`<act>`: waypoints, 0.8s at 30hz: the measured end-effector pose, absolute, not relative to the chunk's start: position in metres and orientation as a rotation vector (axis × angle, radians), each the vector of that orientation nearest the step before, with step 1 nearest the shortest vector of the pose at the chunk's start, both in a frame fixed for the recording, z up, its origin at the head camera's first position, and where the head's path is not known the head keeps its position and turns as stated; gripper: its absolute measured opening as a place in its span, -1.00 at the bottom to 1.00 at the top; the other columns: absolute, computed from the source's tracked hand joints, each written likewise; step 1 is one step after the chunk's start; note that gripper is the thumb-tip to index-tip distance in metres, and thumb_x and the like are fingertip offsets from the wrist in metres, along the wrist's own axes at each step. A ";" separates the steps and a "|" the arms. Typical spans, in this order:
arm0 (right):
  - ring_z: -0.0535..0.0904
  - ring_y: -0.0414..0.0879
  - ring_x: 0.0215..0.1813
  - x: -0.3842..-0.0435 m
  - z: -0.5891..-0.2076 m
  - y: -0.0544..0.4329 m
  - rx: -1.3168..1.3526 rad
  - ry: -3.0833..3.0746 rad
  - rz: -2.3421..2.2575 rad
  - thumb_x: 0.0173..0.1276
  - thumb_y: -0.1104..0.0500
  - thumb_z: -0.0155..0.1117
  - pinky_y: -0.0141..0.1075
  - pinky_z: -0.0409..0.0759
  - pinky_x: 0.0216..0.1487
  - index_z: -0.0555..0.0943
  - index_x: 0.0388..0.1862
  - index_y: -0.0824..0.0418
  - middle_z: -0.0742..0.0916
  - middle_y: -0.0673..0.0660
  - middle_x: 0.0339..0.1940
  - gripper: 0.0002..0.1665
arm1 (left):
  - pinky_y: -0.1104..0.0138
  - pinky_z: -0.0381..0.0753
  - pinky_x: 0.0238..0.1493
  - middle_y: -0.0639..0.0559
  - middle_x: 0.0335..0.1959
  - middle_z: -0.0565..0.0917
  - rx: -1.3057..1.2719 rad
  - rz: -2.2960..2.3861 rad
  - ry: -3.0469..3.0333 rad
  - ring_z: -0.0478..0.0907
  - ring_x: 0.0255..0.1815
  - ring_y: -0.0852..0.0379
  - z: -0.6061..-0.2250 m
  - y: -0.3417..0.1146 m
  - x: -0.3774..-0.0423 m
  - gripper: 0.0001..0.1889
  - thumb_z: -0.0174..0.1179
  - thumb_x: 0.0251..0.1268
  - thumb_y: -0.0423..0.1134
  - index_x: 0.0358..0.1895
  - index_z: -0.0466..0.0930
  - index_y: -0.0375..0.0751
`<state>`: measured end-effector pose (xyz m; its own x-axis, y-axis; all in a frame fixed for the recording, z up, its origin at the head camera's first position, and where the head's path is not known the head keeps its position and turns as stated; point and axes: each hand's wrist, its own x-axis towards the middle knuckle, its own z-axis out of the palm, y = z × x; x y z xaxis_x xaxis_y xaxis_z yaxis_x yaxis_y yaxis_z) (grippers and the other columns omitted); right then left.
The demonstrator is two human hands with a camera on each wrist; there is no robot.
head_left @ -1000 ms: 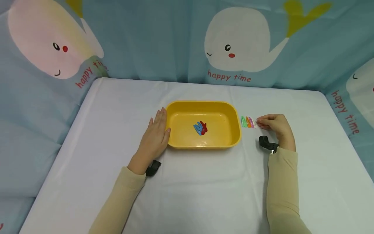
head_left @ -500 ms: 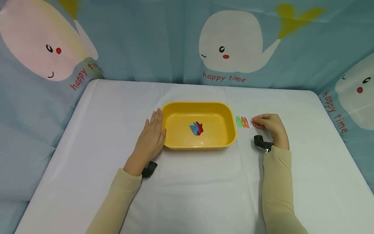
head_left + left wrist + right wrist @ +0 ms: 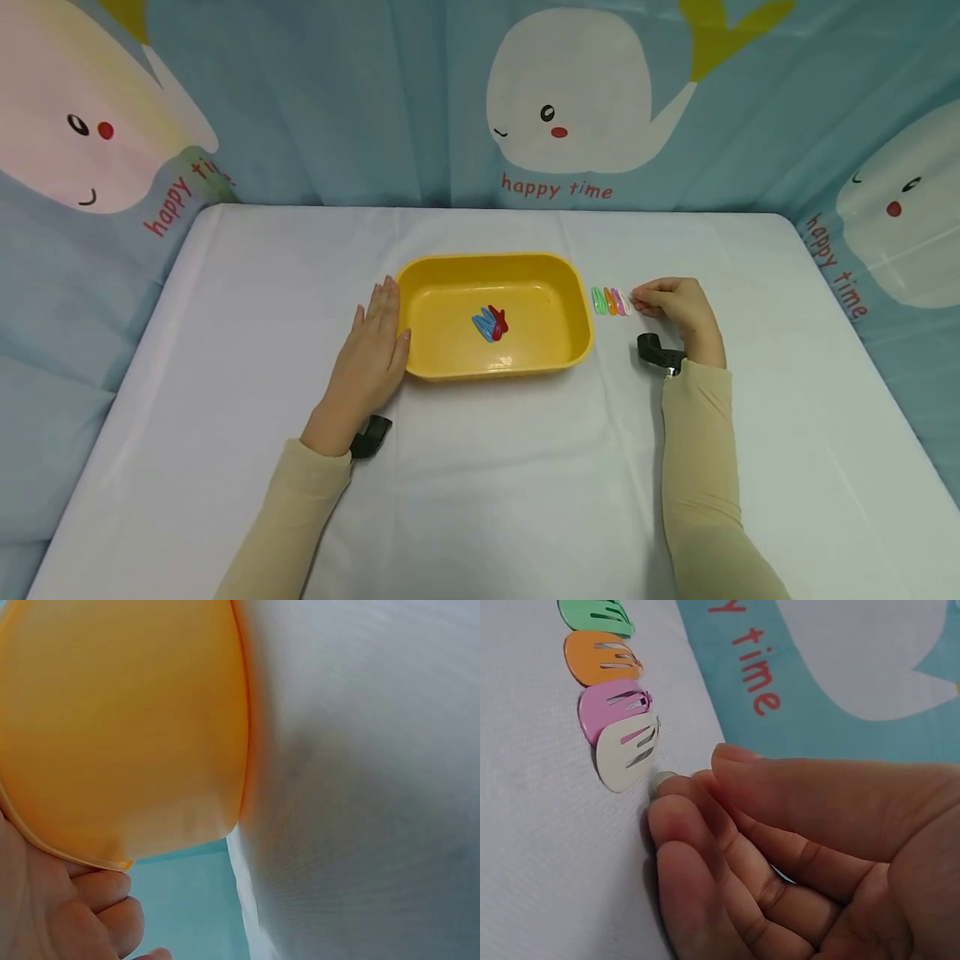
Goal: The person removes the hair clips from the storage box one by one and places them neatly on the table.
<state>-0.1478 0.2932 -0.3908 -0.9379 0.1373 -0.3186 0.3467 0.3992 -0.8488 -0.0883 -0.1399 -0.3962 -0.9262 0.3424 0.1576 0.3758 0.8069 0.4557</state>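
Observation:
My left hand (image 3: 366,353) lies with straight fingers along the left side of a yellow plastic tray (image 3: 495,367); its fingers touch the rim in the left wrist view. Inside the tray lie blue hair clips (image 3: 483,325) and red hair clips (image 3: 498,322), bunched together. Right of the tray is a row of snap hair clips: green (image 3: 598,301), orange (image 3: 601,658), pink-purple (image 3: 604,709) and white (image 3: 619,761). My right hand (image 3: 678,312) is at the white end, its fingers loosely bent and the fingertips on the cloth right beside the white clip, holding nothing visible.
A white cloth (image 3: 517,483) covers the table. Behind it hangs a blue curtain (image 3: 360,108) with printed whales. Each wrist wears a black camera mount, the left mount (image 3: 371,436) near the tray's front left corner and the right mount (image 3: 660,352) below the clips.
The head view has shifted, so the scene sits further left in the picture. Both hands keep their places by the tray and by the white clip; the clips appear unmoved.

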 end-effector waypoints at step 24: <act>0.66 -0.27 -0.36 -0.147 -0.357 0.273 0.283 2.452 -1.672 0.32 0.23 0.25 -0.46 0.61 -0.26 0.61 -0.12 0.50 0.72 -0.11 -0.45 -0.68 | 0.00 -0.19 0.43 -0.20 0.51 -0.16 -0.550 -0.770 -2.949 -0.23 0.51 -0.05 -0.398 -0.137 -0.089 -0.36 -0.25 0.50 -0.18 0.47 -0.24 -0.42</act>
